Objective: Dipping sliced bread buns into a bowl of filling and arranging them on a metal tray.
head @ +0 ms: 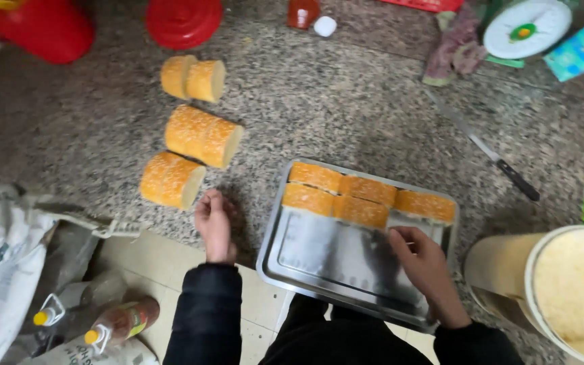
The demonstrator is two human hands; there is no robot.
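A steel tray (346,270) lies at the front edge of a speckled stone counter (346,101). Several orange sesame-coated dough pieces (366,197) sit in two rows at its far end. My right hand (422,260) rests over the tray's right side, fingers curled, just below the rightmost piece (426,205); I cannot tell if it holds anything. My left hand (215,223) is at the counter edge, fingers apart and empty, close to the nearest sesame-coated log (171,179). Two more logs (203,135) (192,78) lie behind it.
A long knife (488,150) lies at the right. A bucket of sesame seeds (572,287) stands front right. At the back are a kitchen scale (526,28), a rag (455,42) and red plastic containers (184,20). Sacks and oil bottles (119,324) sit on the floor left.
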